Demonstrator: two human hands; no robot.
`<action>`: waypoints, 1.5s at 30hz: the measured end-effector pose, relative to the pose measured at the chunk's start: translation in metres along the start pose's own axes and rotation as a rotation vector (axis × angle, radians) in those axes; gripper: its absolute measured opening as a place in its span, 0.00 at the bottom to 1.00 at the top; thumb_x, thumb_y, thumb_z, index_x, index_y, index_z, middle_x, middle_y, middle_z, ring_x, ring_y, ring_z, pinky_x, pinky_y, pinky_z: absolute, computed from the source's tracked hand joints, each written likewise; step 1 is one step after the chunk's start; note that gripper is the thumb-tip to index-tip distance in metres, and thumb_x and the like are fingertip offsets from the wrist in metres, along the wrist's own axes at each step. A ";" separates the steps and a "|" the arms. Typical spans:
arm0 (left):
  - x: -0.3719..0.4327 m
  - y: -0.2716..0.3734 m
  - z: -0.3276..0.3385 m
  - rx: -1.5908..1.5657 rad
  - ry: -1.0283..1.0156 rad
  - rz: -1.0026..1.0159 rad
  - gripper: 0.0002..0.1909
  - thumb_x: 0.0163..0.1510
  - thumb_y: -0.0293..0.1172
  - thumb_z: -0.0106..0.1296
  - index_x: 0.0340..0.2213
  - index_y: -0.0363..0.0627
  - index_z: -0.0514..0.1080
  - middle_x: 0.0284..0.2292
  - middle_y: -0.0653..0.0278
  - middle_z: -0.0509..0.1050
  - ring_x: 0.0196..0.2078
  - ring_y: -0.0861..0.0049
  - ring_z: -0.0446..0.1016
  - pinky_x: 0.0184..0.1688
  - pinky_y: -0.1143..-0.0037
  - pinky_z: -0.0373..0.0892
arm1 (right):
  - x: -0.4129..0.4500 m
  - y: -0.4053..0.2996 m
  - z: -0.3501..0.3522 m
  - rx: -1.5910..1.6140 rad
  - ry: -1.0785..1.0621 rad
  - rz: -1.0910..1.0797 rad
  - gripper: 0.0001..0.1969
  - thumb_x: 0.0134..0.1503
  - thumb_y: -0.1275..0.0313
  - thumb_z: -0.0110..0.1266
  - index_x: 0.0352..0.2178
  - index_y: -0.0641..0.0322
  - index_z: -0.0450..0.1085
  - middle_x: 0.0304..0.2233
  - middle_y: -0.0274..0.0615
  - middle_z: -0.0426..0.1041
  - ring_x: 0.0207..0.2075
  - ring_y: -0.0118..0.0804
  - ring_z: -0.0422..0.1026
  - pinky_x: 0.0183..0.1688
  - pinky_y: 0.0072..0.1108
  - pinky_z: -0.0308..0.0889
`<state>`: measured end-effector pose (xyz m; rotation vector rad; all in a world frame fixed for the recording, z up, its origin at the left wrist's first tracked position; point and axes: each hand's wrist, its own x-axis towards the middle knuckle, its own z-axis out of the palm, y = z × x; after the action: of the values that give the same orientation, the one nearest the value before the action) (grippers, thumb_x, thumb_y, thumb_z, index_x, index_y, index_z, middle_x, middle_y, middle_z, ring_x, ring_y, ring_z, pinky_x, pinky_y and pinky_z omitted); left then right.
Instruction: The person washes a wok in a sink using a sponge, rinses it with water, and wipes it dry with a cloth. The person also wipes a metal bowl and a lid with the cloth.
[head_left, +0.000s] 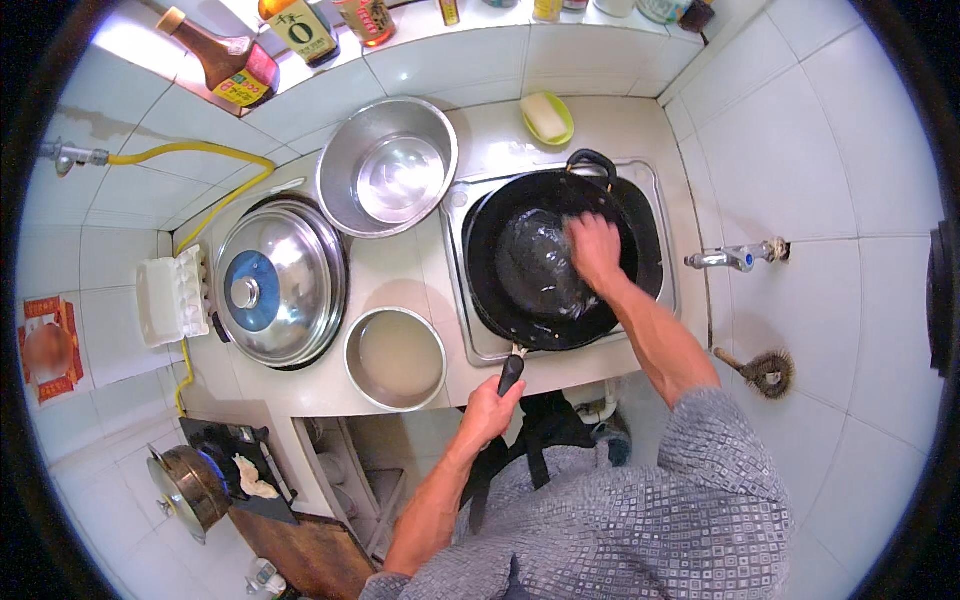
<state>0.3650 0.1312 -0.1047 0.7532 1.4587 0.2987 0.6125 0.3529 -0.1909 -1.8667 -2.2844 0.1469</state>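
A black wok (525, 300) sits over the stainless steel sink (471, 341), with wet, shiny patches on its inside. My left hand (491, 412) grips the wok's black handle (512, 370) at the counter's front edge. Inside the wok, my right hand (598, 251) reaches down near the right wall, its fingers blurred. Whether it holds anything is hidden. On the far side of the wok is a black loop handle (592, 156). Another dark rim (646, 232) shows beneath the wok on the right.
Left of the sink stand a steel basin (334, 184), a pot of cloudy liquid (401, 354) and a lidded pan (300, 277). A soap dish (564, 136) lies behind; a tap (724, 259) juts from the right wall. At lower left, a pot (199, 487) stands over a blue flame.
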 end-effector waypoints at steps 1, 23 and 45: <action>0.001 0.003 0.000 -0.005 0.000 0.013 0.18 0.62 0.43 0.54 0.30 0.39 0.69 0.14 0.67 0.67 0.12 0.80 0.67 0.15 0.74 0.63 | -0.024 0.001 0.000 -0.015 -0.086 0.056 0.08 0.54 0.71 0.52 0.34 0.55 0.76 0.35 0.46 0.73 0.42 0.50 0.72 0.39 0.42 0.66; -0.007 0.012 -0.003 0.106 -0.010 0.021 0.18 0.63 0.43 0.51 0.28 0.40 0.66 0.13 0.67 0.67 0.12 0.79 0.66 0.14 0.74 0.62 | 0.007 -0.021 0.022 0.292 0.078 0.047 0.12 0.52 0.80 0.48 0.39 0.59 0.71 0.38 0.51 0.71 0.43 0.57 0.70 0.47 0.43 0.67; -0.002 0.019 -0.004 0.113 -0.055 -0.023 0.18 0.62 0.43 0.53 0.32 0.38 0.69 0.15 0.65 0.69 0.13 0.77 0.68 0.16 0.72 0.65 | 0.009 -0.057 0.042 0.632 0.226 0.261 0.14 0.54 0.79 0.53 0.44 0.64 0.70 0.42 0.55 0.71 0.45 0.57 0.71 0.49 0.36 0.68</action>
<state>0.3655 0.1455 -0.0915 0.8293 1.4396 0.1778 0.5471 0.3514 -0.2198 -1.7096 -1.5835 0.5845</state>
